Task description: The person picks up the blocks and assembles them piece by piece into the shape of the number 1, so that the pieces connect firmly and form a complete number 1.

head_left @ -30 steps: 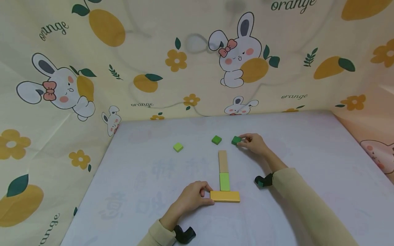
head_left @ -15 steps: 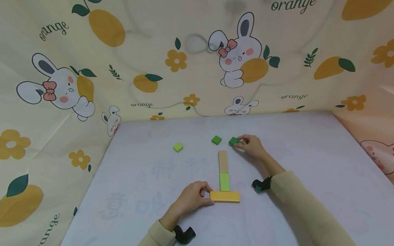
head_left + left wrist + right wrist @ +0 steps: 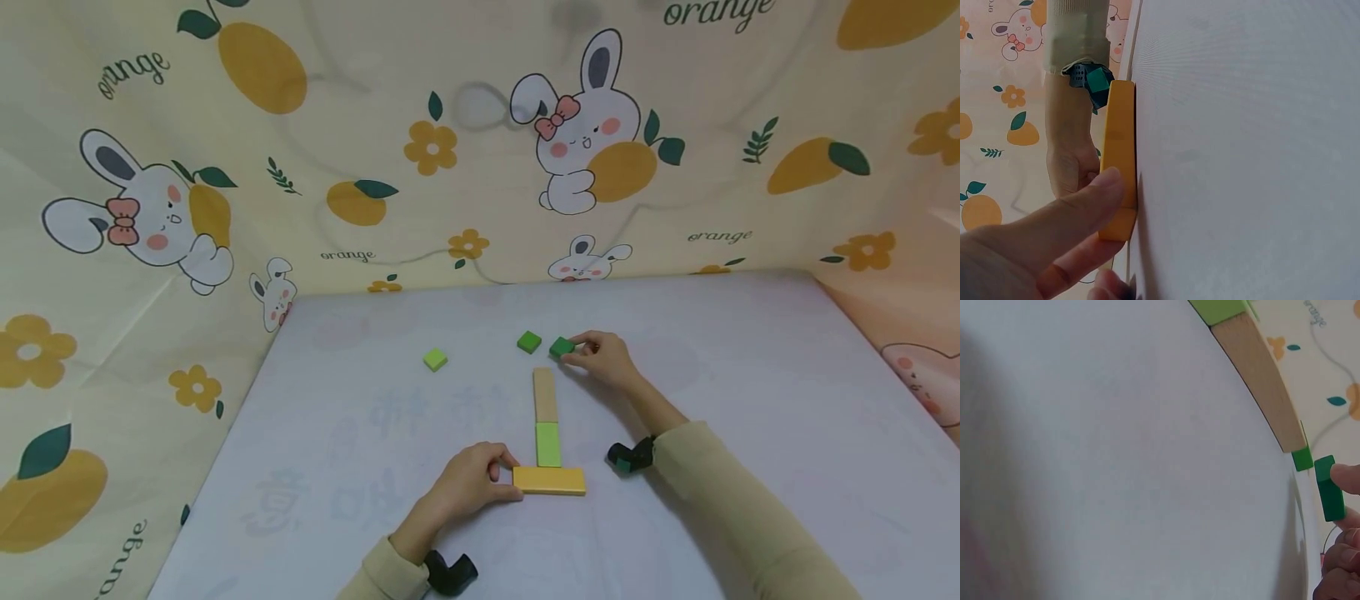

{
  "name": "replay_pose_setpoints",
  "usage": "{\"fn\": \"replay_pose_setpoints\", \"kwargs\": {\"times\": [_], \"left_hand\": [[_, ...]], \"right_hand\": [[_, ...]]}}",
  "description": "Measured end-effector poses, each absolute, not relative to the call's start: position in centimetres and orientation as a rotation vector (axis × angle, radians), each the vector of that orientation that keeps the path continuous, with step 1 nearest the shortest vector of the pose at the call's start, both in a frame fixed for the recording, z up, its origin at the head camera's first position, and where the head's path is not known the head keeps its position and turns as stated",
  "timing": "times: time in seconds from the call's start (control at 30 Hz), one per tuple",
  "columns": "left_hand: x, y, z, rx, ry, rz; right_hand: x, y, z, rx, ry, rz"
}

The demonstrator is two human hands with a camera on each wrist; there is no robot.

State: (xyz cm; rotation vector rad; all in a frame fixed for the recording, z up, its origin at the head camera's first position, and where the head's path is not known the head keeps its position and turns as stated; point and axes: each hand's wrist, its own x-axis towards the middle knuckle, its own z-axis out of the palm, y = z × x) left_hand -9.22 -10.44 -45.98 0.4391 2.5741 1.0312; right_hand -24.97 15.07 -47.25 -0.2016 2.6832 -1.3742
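My left hand (image 3: 467, 481) pinches the left end of a yellow rectangular block (image 3: 551, 481) lying crosswise; in the left wrist view the thumb lies along the yellow block (image 3: 1120, 134). Behind it, a light green block (image 3: 548, 444) and a plain wooden block (image 3: 545, 394) run in line away from me, forming an upside-down T. Past the far end of that line, my right hand (image 3: 611, 360) pinches a small dark green block (image 3: 561, 347) between thumb and fingers. The right wrist view shows this dark green block (image 3: 1330, 490) tilted beside the wooden block's end.
A small mid-green block (image 3: 528, 342) lies just left of the held green one. Farther left is a small lime block (image 3: 435, 359). The white table (image 3: 337, 433) ends at a printed cloth backdrop (image 3: 420, 75). Black wrist mounts (image 3: 451, 573) hang near both sleeves.
My right hand has slid the dark green block a little left and toward me, closer to the mid-green block. The left hand and the yellow block have stayed put.
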Motion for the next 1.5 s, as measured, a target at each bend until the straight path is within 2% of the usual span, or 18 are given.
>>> {"fn": "replay_pose_setpoints", "kwargs": {"times": [0.9,1.5], "left_hand": [[-9.1,-10.5,-46.0,0.457,2.581,1.035],[-9.2,-10.4,-46.0,0.458,2.580,1.037]], "right_hand": [[-24.4,12.6,-47.8,-0.089,2.702,-1.369],[-24.6,12.6,-47.2,-0.038,2.691,-1.274]]}}
